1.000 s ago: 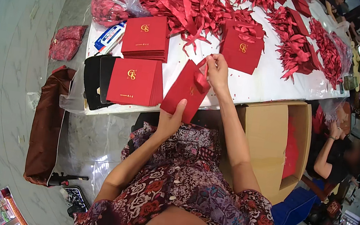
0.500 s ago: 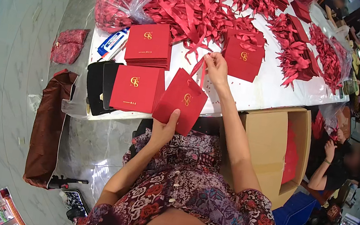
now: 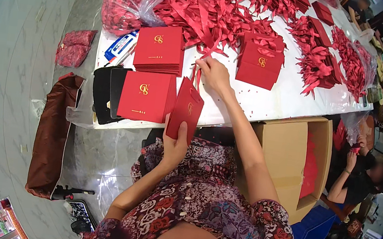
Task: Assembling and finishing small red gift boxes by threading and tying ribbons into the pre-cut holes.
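Note:
My left hand (image 3: 175, 150) grips the lower part of a small red paper gift bag (image 3: 185, 113), thumb on its gold-marked front. The bag stands tilted, turned partly edge-on. Just above it my right hand (image 3: 217, 77) pinches a red ribbon (image 3: 198, 80) that runs from the bag's top edge. To the left lie two stacks of flat red bags, a nearer stack (image 3: 144, 97) and a farther stack (image 3: 159, 49). Beyond my right hand, overlapping red bags with ribbons (image 3: 258, 71) lie on the white-covered table (image 3: 225, 105).
A large heap of red ribbons (image 3: 195, 7) covers the table's far side, beside a clear plastic sack (image 3: 125, 5). More ribboned bundles (image 3: 319, 64) lie at right. An open cardboard box (image 3: 281, 151) stands below the table's right edge. Another person's hand (image 3: 351, 161) is at far right.
The bag has turned from facing me to nearly edge-on and more upright. My right hand has moved left and slightly nearer, still pinching ribbon.

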Action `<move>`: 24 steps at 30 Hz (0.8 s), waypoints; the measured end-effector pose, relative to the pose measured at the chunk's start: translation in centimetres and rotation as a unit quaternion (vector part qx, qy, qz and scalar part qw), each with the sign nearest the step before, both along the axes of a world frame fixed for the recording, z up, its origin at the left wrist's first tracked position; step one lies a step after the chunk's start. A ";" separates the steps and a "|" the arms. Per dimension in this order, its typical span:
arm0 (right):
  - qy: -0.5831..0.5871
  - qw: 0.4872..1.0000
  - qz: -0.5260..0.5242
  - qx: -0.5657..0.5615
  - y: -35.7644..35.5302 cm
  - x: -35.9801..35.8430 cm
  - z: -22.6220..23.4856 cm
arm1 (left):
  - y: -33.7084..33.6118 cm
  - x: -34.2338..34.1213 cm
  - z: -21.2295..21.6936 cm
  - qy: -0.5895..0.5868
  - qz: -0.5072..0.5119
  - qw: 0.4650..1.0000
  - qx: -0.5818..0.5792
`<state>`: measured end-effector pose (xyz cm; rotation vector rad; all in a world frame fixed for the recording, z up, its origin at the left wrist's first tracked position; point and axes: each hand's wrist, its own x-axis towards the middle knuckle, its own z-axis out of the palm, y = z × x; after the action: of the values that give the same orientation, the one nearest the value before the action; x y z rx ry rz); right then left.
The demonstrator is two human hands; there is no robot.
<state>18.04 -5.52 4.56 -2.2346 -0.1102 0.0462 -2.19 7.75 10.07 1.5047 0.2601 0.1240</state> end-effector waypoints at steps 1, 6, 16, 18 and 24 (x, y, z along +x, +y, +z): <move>0.000 1.000 0.002 0.001 0.3 0.1 0.0 | 0.1 0.1 -0.1 0.003 -0.012 1.000 0.001; 0.031 0.997 -0.046 0.059 0.2 0.6 -0.8 | -0.4 0.5 0.4 -0.055 -0.016 0.997 0.061; -0.093 0.993 -0.028 -0.061 0.0 -0.3 -1.7 | -0.7 2.7 -0.1 -0.179 -0.014 0.961 0.211; -0.114 0.991 -0.042 -0.057 -0.5 -0.9 -1.5 | -1.2 3.7 0.7 -0.205 -0.042 0.940 0.270; -0.074 0.988 -0.084 0.105 -5.9 -4.0 -0.8 | -2.9 4.3 -3.7 -0.167 -0.177 0.813 0.529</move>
<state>14.04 -11.37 3.79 -2.0268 -0.0073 -0.2144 2.09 4.87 6.39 2.5695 -0.4767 0.2553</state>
